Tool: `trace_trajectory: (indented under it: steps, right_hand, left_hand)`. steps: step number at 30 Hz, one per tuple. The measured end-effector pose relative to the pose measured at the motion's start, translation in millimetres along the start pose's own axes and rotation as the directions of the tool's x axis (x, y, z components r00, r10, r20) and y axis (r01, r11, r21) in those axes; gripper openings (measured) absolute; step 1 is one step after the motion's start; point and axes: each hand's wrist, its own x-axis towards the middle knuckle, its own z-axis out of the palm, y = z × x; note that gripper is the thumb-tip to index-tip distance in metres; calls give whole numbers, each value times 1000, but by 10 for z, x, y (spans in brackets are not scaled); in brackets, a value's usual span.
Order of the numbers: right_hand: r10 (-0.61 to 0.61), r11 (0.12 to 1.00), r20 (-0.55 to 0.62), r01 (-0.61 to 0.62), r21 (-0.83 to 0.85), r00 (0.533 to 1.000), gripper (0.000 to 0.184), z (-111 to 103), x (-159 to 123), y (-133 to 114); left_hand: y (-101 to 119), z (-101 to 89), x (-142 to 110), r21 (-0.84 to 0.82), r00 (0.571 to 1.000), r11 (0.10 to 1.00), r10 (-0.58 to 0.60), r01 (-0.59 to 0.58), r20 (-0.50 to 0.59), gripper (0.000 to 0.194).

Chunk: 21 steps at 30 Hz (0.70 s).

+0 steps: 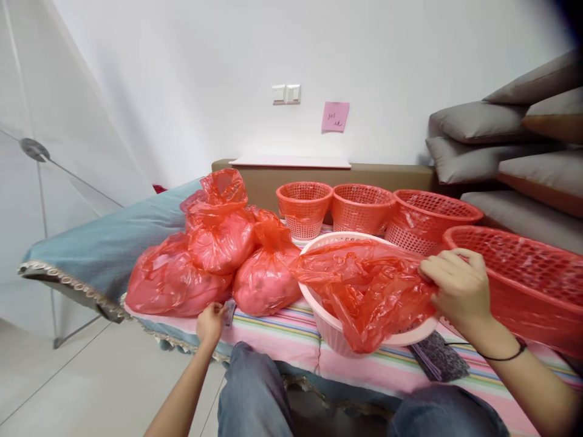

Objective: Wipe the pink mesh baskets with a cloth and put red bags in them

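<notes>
My right hand (458,288) is closed on the edge of a loose red plastic bag (364,288) that lies crumpled in a pale pink basket (328,331) in front of me. My left hand (210,323) rests low at the striped cloth's front edge. Its fingers are closed round a small dark object (229,312) that I cannot name. Just beyond that hand lie three stuffed, tied red bags (218,243), piled together.
Several empty red mesh baskets (362,206) stand behind and to the right on the striped cloth (282,334). A dark patterned item (439,358) lies under the pink basket's right side. Grey cushions (501,139) are stacked at the far right. My knees (255,388) are below the table edge.
</notes>
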Motion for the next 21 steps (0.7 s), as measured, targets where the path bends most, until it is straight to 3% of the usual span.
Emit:
trace_trajectory:
  steps: [5,9,14,17,18,20,21]
  right_hand:
    - [-11,1000,20,12,-28,1000,29,-47,20,-3]
    - [-32,999,32,33,-38,999,30,-76,22,21]
    - [-50,999,39,51,-14,998,29,-96,14,28]
    - [-55,998,50,55,-4,997,28,-106,25,6]
    - [-58,998,51,58,-4,997,28,-107,35,-5]
    - [-56,998,46,56,-1,997,29,-105,67,-28]
    - [-49,999,38,49,0,998,29,-103,87,-39]
  left_hand:
    - [11,106,63,158,991,979,130,-131,15,19]
    - [-36,107,83,175,971,956,226,-237,77,23]
    - [-72,71,-106,127,906,898,409,-421,113,21]
    - [87,-21,-323,106,862,856,497,-506,102,24]
    - [200,-77,-403,89,841,837,533,-540,90,25]
    - [527,-218,-568,37,761,760,648,-648,33,30]
    - [735,-291,-651,-2,663,664,747,-748,-55,31]
